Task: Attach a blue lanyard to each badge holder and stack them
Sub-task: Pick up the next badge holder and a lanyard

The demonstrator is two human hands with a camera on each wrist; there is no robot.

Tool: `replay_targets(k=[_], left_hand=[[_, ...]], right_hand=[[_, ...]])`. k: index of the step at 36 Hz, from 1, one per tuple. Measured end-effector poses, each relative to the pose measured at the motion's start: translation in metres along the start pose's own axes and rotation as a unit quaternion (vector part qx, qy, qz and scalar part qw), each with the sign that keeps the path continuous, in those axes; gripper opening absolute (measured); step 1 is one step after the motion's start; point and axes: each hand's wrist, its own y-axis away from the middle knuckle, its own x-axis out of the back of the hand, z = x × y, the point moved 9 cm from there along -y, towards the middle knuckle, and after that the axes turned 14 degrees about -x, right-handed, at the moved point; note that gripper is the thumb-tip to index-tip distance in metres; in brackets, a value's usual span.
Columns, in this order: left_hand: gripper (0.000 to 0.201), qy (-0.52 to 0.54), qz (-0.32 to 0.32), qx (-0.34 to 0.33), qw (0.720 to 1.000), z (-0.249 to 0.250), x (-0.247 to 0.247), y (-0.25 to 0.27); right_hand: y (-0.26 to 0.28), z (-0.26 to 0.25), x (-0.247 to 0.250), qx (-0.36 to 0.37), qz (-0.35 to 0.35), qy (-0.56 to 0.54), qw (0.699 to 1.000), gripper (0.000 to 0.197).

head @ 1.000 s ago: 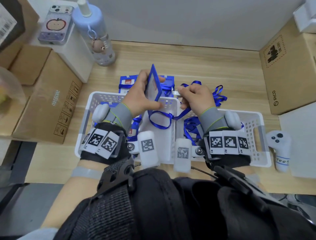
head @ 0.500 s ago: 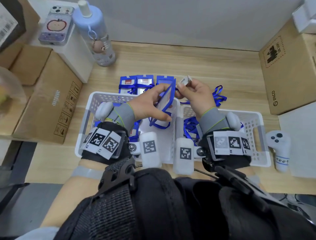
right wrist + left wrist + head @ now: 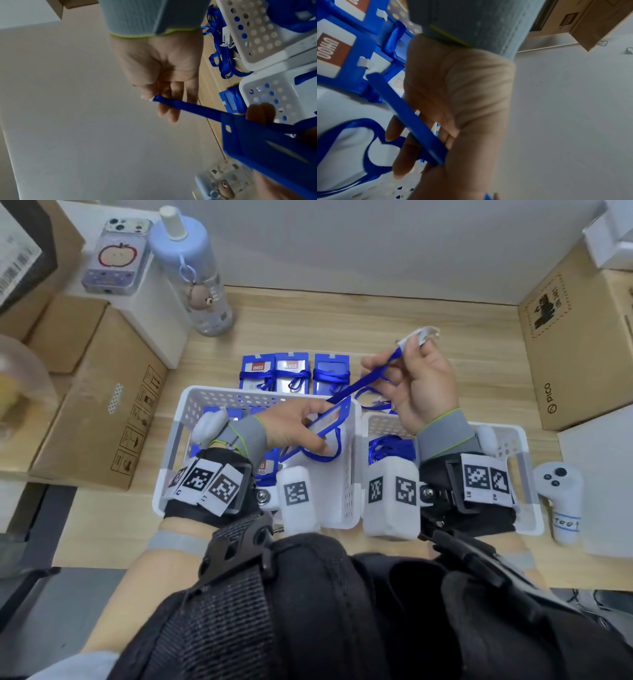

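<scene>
Your left hand [image 3: 291, 428] grips the badge holder [image 3: 329, 419] over the left basket [image 3: 191, 405], while your right hand [image 3: 423, 385], raised well apart, pinches the clip end of the blue lanyard [image 3: 370, 380]. Keep the strap taut and the holder steady as you draw it through. Whether it actually passes through the slot is hidden; motion blur smears the clip.
</scene>
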Motion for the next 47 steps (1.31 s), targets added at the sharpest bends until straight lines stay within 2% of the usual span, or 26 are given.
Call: replay_targets(k=[3,7,13,18,22,25,28,31,32,35,39,42,45,47], left_hand=[[0.049,0.023,0.001,-0.009,1.0,0.001,-0.002,0.002],[0.056,0.054,-0.012,-0.038,0.998,0.013,-0.004,0.004],[0.064,0.155,-0.031,-0.13,0.979,0.051,-0.008,0.002],[0.065,0.189,-0.035,-0.178,0.965,0.076,-0.009,0.0],[0.075,0.245,-0.031,-0.207,0.947,0.084,-0.005,0.002],[0.077,0.279,-0.001,-0.21,0.937,0.079,0.005,0.004],[0.074,0.289,0.021,-0.199,0.936,0.072,0.011,0.004],[0.08,0.306,0.019,-0.19,0.932,0.067,0.009,0.005],[0.083,0.313,0.018,-0.187,0.931,0.066,0.008,0.004],[0.082,0.321,0.036,-0.177,0.93,0.06,0.008,0.001],[0.07,0.312,0.088,-0.151,0.934,0.053,0.014,-0.005],[0.063,0.294,0.13,-0.12,0.939,0.043,0.017,-0.011],[0.063,0.312,0.158,-0.093,0.932,0.031,0.02,-0.016],[0.063,0.318,0.168,-0.085,0.929,0.026,0.022,-0.018]], right_hand=[[-0.001,-0.004,0.007,0.004,0.001,-0.105,0.994,0.028],[-0.003,-0.002,0.018,-0.013,0.028,-0.115,0.993,0.026],[-0.006,0.015,0.012,-0.042,0.023,-0.001,0.999,0.028],[-0.003,0.045,-0.011,-0.138,-0.042,0.105,0.984,0.028],[0.0,0.071,-0.021,-0.189,-0.103,0.196,0.957,0.049],[0.003,0.082,-0.016,-0.207,-0.115,0.202,0.95,0.057],[0.005,0.087,-0.008,-0.211,-0.129,0.163,0.955,0.051],[0.008,0.087,-0.001,-0.197,-0.133,0.177,0.955,0.022],[0.007,0.086,0.003,-0.194,-0.126,0.19,0.954,0.016],[0.003,0.074,0.016,-0.172,-0.078,0.21,0.959,0.016],[-0.008,0.035,0.031,-0.091,-0.002,0.235,0.968,0.021],[-0.018,0.005,0.04,-0.023,0.042,0.264,0.963,0.025],[-0.033,-0.012,0.057,0.014,0.092,0.321,0.943,0.025],[-0.045,-0.014,0.071,0.02,0.133,0.405,0.904,0.02]])
